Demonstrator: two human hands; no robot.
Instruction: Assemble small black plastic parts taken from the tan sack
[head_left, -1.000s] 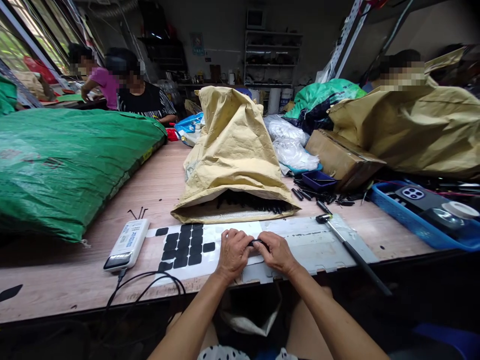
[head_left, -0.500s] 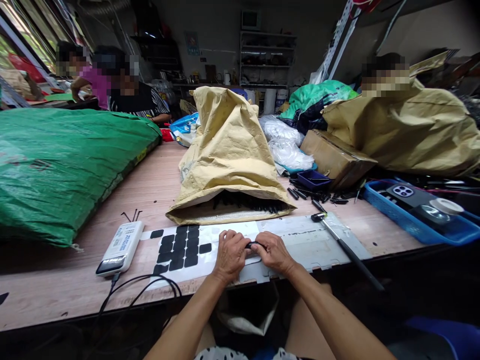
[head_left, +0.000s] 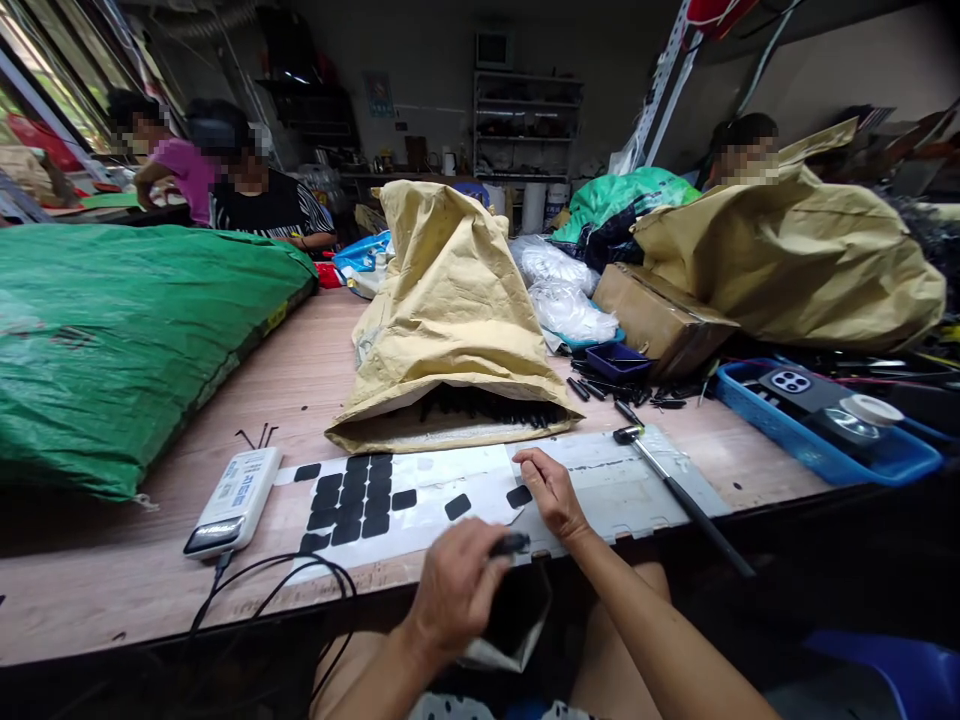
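Observation:
My left hand (head_left: pixel 455 590) is drawn back over the table's front edge, its fingers pinched on a small black part (head_left: pixel 510 545) above a pale open bag (head_left: pixel 506 625) on my lap. My right hand (head_left: pixel 547 490) rests on the white backing sheet (head_left: pixel 450 495), fingers curled down beside a loose black pad (head_left: pixel 519 496). A second loose pad (head_left: pixel 457 506) lies to the left of it. A block of several black pads (head_left: pixel 352 498) fills the sheet's left part.
A tan paper sack (head_left: pixel 457 310) with black rods in its mouth lies behind the sheet. A small hammer (head_left: pixel 675 490) sits to the right, a power bank (head_left: pixel 234 498) with cable to the left, a green sack (head_left: pixel 120 330) beyond it. A blue tray (head_left: pixel 825 440) holds a phone. Three people sit at the far side.
My left hand has pulled away from the sheet toward me with the black part in it. My right hand stayed on the sheet. Two loose black pads now show.

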